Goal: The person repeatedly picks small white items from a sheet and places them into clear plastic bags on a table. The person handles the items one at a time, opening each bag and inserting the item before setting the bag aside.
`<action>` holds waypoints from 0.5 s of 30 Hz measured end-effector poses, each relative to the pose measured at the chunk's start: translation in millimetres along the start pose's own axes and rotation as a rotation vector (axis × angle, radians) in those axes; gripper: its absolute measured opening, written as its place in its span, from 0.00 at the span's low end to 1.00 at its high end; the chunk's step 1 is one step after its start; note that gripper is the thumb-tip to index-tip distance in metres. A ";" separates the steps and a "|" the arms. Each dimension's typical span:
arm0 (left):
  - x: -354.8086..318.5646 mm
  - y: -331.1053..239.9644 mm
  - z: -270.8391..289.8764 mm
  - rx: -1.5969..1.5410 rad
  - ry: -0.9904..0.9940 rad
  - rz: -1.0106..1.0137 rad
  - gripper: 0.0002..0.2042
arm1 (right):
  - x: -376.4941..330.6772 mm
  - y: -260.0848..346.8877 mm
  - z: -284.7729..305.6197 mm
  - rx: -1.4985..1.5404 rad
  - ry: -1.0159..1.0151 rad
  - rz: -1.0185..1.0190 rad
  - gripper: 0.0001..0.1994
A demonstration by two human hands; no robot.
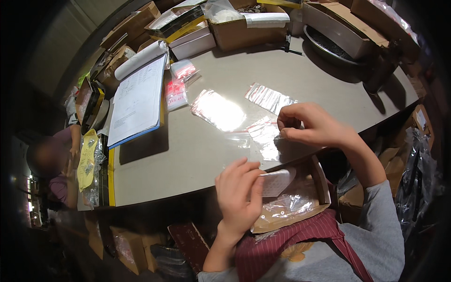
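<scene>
My left hand (238, 195) is at the near edge of the table, with its thumb and fingers at the end of a flat white piece with a dotted surface (276, 183). That piece lies over an open cardboard box (321, 181) on my lap side, where clear plastic and small round bits (296, 207) show. My right hand (314, 124) is above the table with thumb and forefinger pinched; anything between them is too small to make out. Below its fingertips lie clear zip bags (264, 136). More bags form a shiny stack (218, 110) and another pile (270, 97) farther back.
A clipboard with papers (137, 101) stands tilted at the left, beside red-marked bags (177, 94). Cardboard boxes (249, 35) line the back. A round pan of dark bits (331, 46) and a dark stand (378, 75) are at right. Another person (61, 164) sits far left.
</scene>
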State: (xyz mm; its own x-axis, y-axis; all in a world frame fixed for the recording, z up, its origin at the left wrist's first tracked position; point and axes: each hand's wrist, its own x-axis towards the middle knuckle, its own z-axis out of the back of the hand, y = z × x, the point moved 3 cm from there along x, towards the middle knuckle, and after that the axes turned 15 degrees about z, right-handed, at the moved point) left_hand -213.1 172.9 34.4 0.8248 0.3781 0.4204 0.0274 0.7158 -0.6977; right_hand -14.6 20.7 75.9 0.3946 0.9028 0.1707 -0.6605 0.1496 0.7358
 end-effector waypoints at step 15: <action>0.1 -2.2 -25.6 0.063 0.207 -0.089 0.06 | 21.9 11.2 -0.5 -0.118 0.219 0.189 0.08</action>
State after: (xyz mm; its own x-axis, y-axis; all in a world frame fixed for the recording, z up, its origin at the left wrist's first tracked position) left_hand -198.6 156.3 21.1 0.9193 0.1881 0.3456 0.0750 0.7786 -0.6231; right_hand -13.7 42.4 87.5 0.1192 0.9825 0.1429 -0.7838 0.0048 0.6209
